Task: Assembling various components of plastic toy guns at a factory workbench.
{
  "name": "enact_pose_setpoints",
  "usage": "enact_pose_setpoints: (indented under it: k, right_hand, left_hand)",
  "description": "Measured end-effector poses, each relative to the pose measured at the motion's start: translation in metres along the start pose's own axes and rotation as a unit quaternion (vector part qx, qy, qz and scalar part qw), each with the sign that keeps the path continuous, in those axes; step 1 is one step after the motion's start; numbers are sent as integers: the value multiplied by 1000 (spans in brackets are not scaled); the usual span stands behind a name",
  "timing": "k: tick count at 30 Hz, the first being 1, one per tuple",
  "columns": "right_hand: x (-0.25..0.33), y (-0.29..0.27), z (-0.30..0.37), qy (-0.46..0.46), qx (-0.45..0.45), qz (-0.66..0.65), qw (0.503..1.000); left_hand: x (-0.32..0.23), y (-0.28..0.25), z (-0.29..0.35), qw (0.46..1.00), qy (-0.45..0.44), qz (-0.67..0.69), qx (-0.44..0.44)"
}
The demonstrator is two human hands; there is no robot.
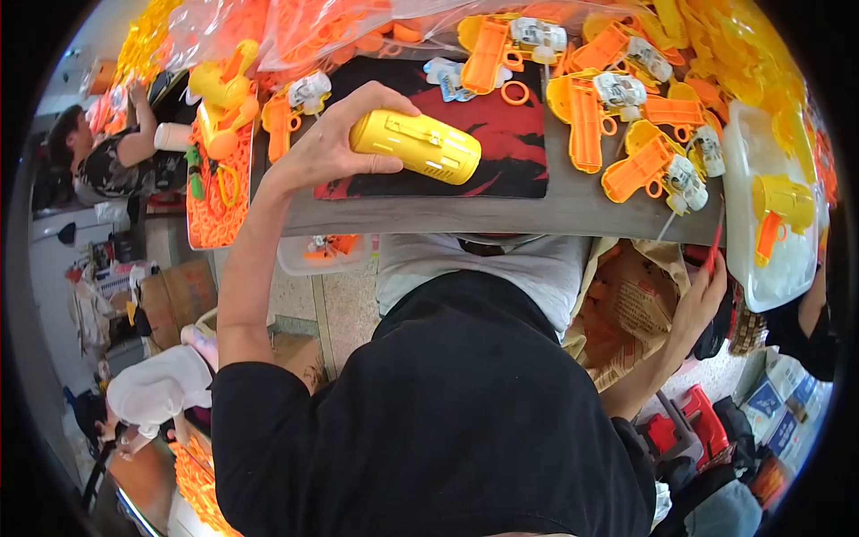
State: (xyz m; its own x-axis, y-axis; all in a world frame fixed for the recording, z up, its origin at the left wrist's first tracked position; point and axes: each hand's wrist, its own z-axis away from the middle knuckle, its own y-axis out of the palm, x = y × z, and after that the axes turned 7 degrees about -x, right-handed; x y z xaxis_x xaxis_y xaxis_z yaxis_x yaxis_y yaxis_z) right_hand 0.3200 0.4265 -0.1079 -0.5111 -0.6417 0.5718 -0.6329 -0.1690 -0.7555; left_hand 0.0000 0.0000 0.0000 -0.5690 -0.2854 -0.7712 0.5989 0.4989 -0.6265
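My left hand (344, 134) is closed around a yellow plastic cylinder (425, 148) with slots in its side. It is held tilted over a black and red mat (519, 174) on the table. Past the table's front edge at the right, my right hand (701, 300) is closed on a thin red tool (717, 234) that points up; its exact kind cannot be made out. Several yellow and orange toy-gun-like parts with white mechanisms (619, 89) lie on the table right of the mat. An orange ring (514, 93) lies at the mat's upper edge.
On the left stands a tray of small orange pieces (215, 231). A translucent bin (777, 288) at the right holds a yellow and orange part. Below the table edge sits a brown paper sack (667, 277). Another person (112, 152) is at the far left.
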Motion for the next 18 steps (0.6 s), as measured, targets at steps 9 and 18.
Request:
enact_pose_setpoints:
  k: [9, 18]
  right_hand:
    - [190, 11, 21, 75, 336, -408, 845]
    - [235, 39, -8, -256, 350, -280, 856]
  left_hand:
    - [11, -11, -7, 998, 21, 4, 63]
    - [4, -7, -7, 997, 51, -11, 64]
